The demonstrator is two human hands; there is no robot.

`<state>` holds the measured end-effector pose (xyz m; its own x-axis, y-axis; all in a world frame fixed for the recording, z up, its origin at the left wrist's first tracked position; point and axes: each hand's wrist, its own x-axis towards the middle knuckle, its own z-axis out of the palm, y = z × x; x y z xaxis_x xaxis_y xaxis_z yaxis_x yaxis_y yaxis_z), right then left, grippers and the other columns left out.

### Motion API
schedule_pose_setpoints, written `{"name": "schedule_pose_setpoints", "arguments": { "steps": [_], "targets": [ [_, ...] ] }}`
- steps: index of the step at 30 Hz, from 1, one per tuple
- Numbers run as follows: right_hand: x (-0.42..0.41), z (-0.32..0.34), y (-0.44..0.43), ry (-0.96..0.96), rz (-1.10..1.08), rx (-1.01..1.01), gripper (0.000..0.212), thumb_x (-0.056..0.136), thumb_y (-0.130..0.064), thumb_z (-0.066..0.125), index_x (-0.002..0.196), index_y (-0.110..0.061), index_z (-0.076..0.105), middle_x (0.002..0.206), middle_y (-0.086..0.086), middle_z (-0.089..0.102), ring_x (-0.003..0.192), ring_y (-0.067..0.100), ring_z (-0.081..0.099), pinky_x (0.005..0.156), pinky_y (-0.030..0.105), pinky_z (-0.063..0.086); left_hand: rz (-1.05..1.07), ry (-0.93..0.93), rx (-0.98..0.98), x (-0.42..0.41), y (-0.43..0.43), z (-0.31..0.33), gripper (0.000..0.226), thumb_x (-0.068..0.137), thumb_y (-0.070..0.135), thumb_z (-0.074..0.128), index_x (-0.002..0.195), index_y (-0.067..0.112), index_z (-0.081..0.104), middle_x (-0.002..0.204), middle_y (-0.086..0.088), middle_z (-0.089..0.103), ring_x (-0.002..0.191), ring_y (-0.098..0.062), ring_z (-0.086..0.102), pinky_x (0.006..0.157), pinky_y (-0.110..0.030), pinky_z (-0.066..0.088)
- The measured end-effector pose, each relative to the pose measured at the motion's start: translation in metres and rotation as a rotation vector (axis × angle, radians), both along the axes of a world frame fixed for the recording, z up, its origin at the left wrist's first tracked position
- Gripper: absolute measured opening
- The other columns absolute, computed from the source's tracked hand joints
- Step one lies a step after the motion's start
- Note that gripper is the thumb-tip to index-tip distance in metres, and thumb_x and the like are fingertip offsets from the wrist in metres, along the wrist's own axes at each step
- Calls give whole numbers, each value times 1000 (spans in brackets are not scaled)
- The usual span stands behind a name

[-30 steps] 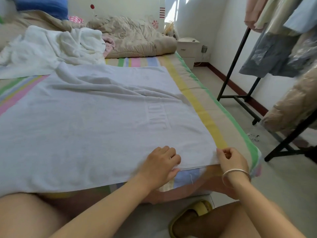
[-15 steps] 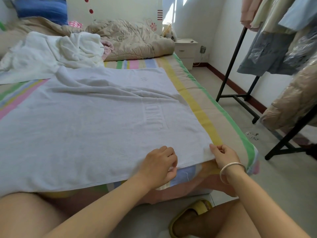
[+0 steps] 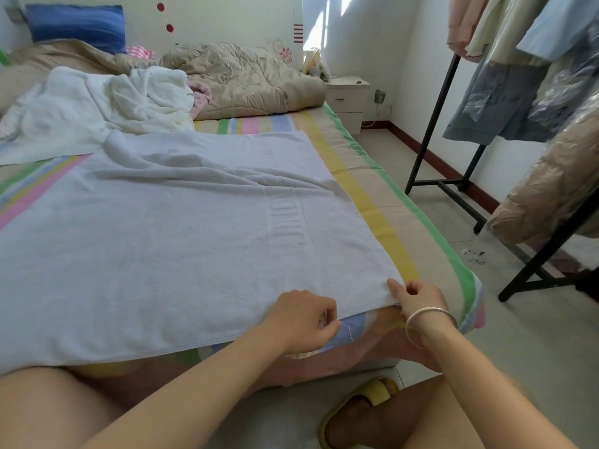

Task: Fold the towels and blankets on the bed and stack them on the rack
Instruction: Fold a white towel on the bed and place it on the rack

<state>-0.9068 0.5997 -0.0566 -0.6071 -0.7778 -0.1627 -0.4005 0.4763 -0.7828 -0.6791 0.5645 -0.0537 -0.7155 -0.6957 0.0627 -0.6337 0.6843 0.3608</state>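
Drawing the near right corner of the white towel (image 3: 181, 241) slightly inward from the yellow stripe over the last second, and closing the right hand (image 3: 418, 298) on it, thumb on top and fingers beneath, clamping the corner instead of merely touching it; keeping the left hand (image 3: 303, 319) just beside, fingers curled at the near hem and apparently pinching it; holding both hands close together but not touching; wearing a silver bracelet (image 3: 428, 314) on the right wrist.

Lying spread over the striped bed (image 3: 431, 228), near hem at the mattress edge, long wrinkles running across the far half; showing no fold yet.

Judging the task as barely started: smoothing and squaring this first towel, presumably readying the corner for carrying across in a first fold; leaving a crumpled white heap (image 3: 97, 108) of towelling or blanket at the far left unfolded, touching the spread towel's far corner; leaving a pink cloth (image 3: 201, 92) tucked beside that heap, and a beige quilt (image 3: 240, 79) bunched near the headboard, both untouched.

Finding nothing folded on the black garment rack (image 3: 434, 124) to the right, at least in the part showing, only hanging clothes in plastic covers; judging every fold and every trip to the rack as yet to come.
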Motion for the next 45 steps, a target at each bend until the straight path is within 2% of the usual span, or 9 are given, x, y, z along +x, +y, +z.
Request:
{"name": "schedule_pose_setpoints", "arguments": {
  "steps": [3,5,10,17,28,32,40,42,45],
  "targets": [
    [4,0,0,56,5,0,26,85,-39,69,84,-14,61,79,3,64,74,25,58,71,36,46,27,33,76,1,-2,4,16,93,42,53,85,30,61,67,16,54,68,-5,53,70,-26,47],
    [7,6,0,102,-20,16,35,82,-34,73,103,-14,54,94,3,61,86,26,59,75,35,45,82,116,138,5,-5,8,14,91,41,55,86,31,63,73,15,61,71,-4,57,71,-27,49],
    [19,18,-11,538,30,-63,51,79,-23,63,129,-18,50,127,8,49,116,31,44,93,42,39,280,255,62,23,-30,22,8,91,36,57,89,32,64,80,20,63,67,0,55,70,-26,46],
    [70,21,-75,612,468,78,50,98,-43,43,145,-29,36,158,-3,22,146,19,14,116,35,16,524,319,-52,65,-90,35,7,89,26,58,87,31,63,92,16,64,73,-3,60,73,-27,47],
    [127,29,-238,682,598,-116,44,95,-35,51,137,-24,47,149,-1,35,140,21,25,108,30,24,705,344,-172,136,-248,31,12,89,16,57,92,24,65,97,10,58,94,-12,57,74,-25,38],
    [146,37,-323,661,575,-272,37,93,-28,55,129,-18,55,139,4,47,131,26,37,103,32,29,717,369,-307,147,-310,30,22,85,13,60,106,20,63,110,5,60,106,-18,53,85,-32,44],
    [183,51,-446,448,653,91,33,98,-48,40,117,-27,57,113,-2,63,116,24,55,85,32,41,653,192,-381,193,-384,17,44,85,25,65,128,18,60,135,1,57,127,-21,49,105,-38,38],
    [191,50,-454,446,692,144,39,93,-51,49,124,-28,57,118,-6,62,114,21,56,90,31,42,624,150,-350,202,-392,16,48,82,35,66,127,20,61,125,4,62,118,-21,54,97,-37,45],
    [201,52,-461,397,768,151,42,87,-50,59,123,-29,59,114,-9,61,107,17,57,92,29,44,610,136,-348,206,-395,14,28,79,37,73,102,27,64,96,11,60,93,-16,56,72,-33,50]
  ]
}}
